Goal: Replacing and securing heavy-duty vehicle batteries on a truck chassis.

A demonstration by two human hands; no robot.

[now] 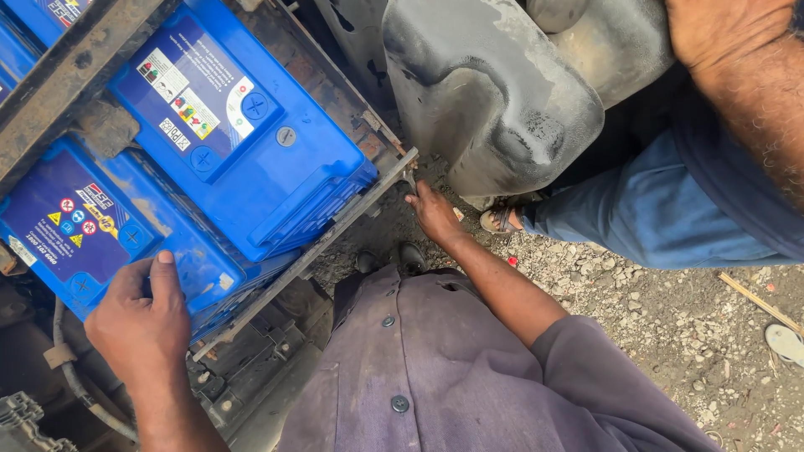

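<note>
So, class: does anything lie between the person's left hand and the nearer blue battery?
No. The left hand already rests on the nearer blue battery, thumb on its top. Nothing visible lies between them.
</note>
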